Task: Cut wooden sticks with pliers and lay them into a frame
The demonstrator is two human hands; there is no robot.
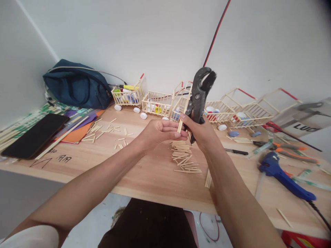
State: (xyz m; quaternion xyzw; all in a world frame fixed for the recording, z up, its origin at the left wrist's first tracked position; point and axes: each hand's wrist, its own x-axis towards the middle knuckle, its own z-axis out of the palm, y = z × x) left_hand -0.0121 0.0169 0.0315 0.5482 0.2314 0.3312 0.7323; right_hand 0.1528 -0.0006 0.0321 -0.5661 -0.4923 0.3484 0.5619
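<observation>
Over far end of stick pile (184, 158), our left hand (162, 132) pinches short stick (180, 126) between fingers; our right hand (203, 133) clamps fingers round cutter (198, 100). We best steady stick lightly, blade (209, 82) clear of fingertips.

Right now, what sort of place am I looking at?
Probably a small craft workspace: little stick-built carts stand at the back, a blue glue gun lies on the wooden table, and the right hand holds black cutters.

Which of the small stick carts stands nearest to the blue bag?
The leftmost stick cart, beside the blue bag; the others all stand farther right.
</observation>
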